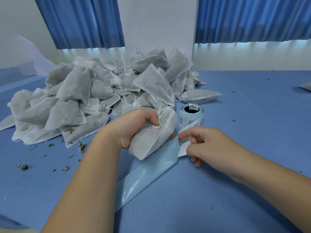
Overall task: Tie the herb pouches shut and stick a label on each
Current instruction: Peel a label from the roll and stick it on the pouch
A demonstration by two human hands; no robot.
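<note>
Table (235, 182): blue; pouch pile (80, 98) behind label roll (191, 115).
Left hand (136, 126): gripping tied pouch (149, 143).
Right hand (208, 145): pinching label (183, 149), mid-peel.
Next: probably flat press onto pouch.

— Does any print read clearly?
— None does. The labels on the roll (185, 121) carry dark lines of characters and barcode stripes, all too small to make out.
— And the loose label (183, 148)?
— Its print is blurred too.
</note>
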